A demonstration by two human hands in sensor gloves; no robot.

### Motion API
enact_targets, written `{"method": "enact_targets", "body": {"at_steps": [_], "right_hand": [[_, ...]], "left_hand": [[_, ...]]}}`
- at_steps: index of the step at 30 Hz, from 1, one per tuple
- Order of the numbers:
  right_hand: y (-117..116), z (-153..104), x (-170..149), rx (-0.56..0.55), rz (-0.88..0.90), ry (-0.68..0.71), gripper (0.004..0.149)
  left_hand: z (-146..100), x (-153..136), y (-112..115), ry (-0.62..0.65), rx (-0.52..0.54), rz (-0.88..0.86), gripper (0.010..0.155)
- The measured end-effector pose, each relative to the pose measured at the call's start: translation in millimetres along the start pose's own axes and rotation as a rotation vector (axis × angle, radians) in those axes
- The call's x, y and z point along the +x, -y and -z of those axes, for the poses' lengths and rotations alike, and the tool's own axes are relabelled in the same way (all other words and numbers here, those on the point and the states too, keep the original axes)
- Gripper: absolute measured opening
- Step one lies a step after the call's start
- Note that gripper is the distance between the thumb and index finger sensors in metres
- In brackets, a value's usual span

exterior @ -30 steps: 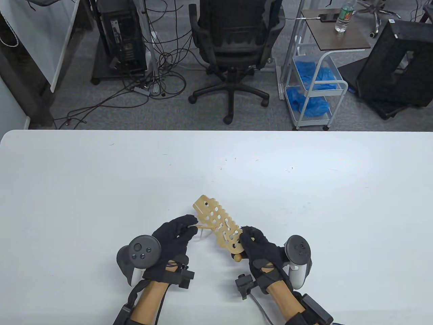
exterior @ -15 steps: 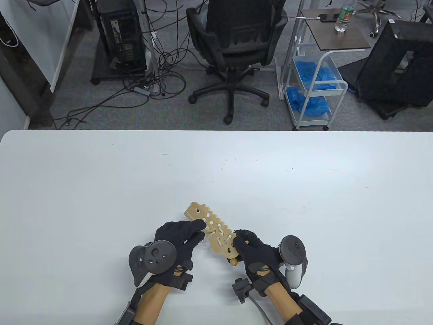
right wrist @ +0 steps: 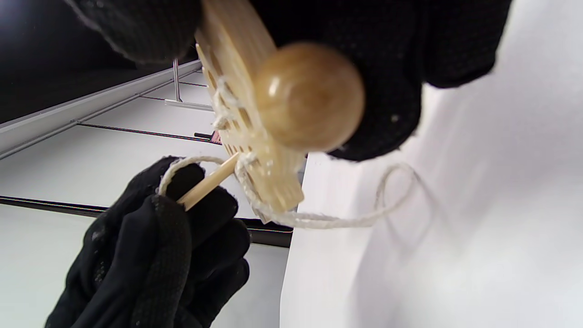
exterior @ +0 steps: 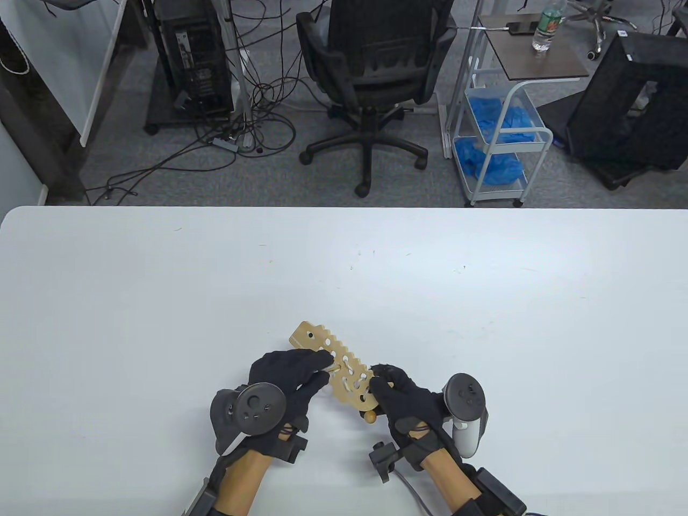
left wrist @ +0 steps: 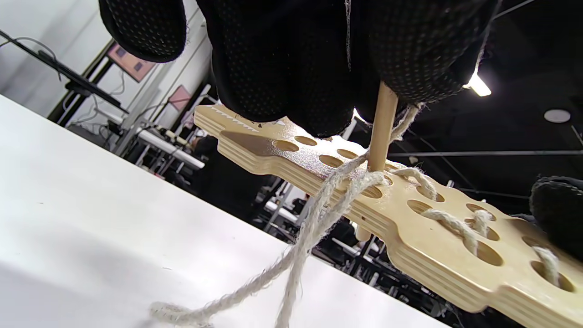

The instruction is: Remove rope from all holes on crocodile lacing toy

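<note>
Three cameras, one grip seen from above and from both wrists.
The table view looks steeply down from above onto the white table point(exterior: 161, 279), facing out toward the office floor beyond, and sits well back from the grip. The left wrist view looks from low under the left hand point(left wrist: 319, 59), very close, up along the crocodile lacing toy point(left wrist: 455, 237). The right wrist view looks from just behind the right hand point(right wrist: 410, 68), equally close, along the same toy toward the left hand; all three share toy, wooden needle point(left wrist: 381, 127) and rope point(right wrist: 319, 221).
</note>
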State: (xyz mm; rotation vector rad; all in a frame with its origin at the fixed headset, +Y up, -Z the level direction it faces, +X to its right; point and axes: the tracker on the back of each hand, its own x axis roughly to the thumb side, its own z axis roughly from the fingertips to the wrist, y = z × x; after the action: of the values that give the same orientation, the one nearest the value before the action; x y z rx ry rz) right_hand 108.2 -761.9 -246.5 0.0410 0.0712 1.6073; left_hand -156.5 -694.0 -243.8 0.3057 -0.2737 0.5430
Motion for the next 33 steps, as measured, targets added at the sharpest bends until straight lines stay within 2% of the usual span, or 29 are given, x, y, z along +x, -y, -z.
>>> {"method": "enact_targets", "body": {"at_steps": [4,12,19,24,27,33], "right_hand": [[3.1,-0.4,4.8,-0.017,0.031,0.014,0.049],[8.6,-2.1,14.3,-0.037,0.134,0.053,0.049],[7.0,-2.1,18.2,-0.001,0.204,0.087,0.049],[2.8,-2.0,20.5,0.049,0.242,0.108,0.049],[-0.9,-1.6,21.4,0.098,0.267,0.127,0.049],[-4.2,-2.5,23.3,0.126,0.288,0.148,0.049]], "left_hand": [[0.2,-4.5,-2.8,-0.026,0.015,-0.040,0.056],[1.4,-19.2,-5.7,-0.113,0.036,-0.134,0.042],[2.7,-22.9,-0.5,-0.142,-0.007,-0.157,0.043],[4.3,-23.7,6.5,-0.118,-0.080,-0.215,0.047],[5.5,-26.2,16.9,-0.118,-0.194,-0.421,0.050],[6.6,-26.2,26.2,-0.085,-0.324,-0.533,0.056]]}}
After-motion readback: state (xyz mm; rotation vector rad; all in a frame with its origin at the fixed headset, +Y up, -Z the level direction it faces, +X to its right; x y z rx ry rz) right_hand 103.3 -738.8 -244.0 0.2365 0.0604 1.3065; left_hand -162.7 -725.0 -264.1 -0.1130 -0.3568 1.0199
